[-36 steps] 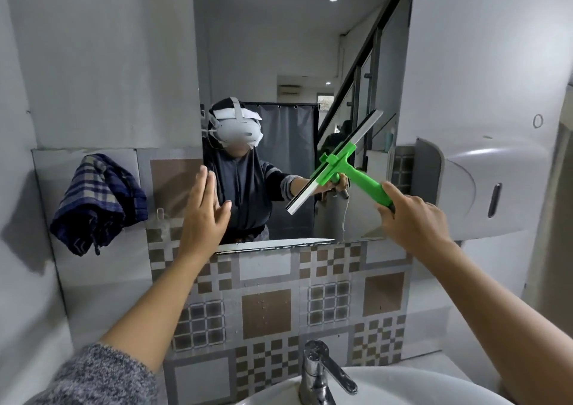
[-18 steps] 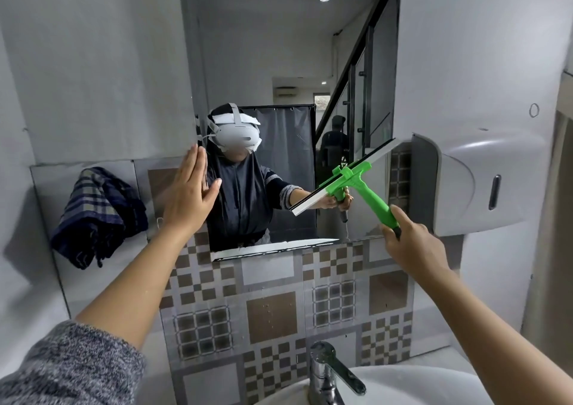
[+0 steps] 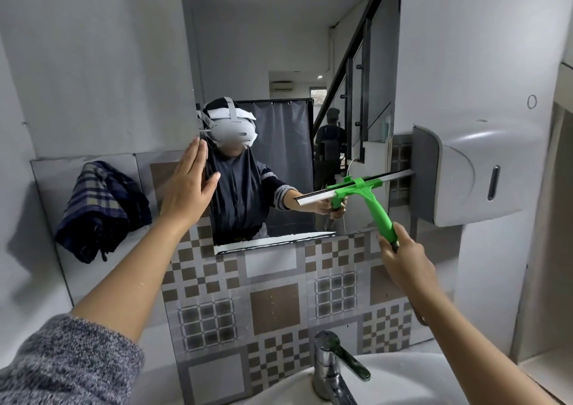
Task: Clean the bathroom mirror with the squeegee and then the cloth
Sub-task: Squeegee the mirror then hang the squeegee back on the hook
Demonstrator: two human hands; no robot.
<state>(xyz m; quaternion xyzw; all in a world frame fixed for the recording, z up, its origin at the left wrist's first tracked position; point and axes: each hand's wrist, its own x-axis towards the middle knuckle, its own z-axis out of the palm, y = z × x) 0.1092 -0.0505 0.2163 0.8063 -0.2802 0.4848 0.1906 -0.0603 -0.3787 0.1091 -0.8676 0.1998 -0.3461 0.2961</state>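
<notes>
The mirror [image 3: 279, 63] fills the wall above a tiled backsplash. A green squeegee [image 3: 369, 198] lies against its lower right part, blade nearly level and slightly raised at the right end. My right hand [image 3: 403, 259] is shut on the end of the squeegee's handle. My left hand [image 3: 189, 184] is flat and open, fingers up, against the mirror's left edge. A dark plaid cloth [image 3: 99, 209] hangs from a hook on the wall to the left of the mirror.
A white paper dispenser [image 3: 477, 172] juts from the wall just right of the mirror, close to the blade's right end. A chrome tap [image 3: 335, 370] and a white basin [image 3: 403, 383] sit below. A person stands reflected at the back of the mirror.
The squeegee has swung from a steep tilt to nearly level and dropped lower on the mirror. My left hand has slid up and left to the mirror's edge.
</notes>
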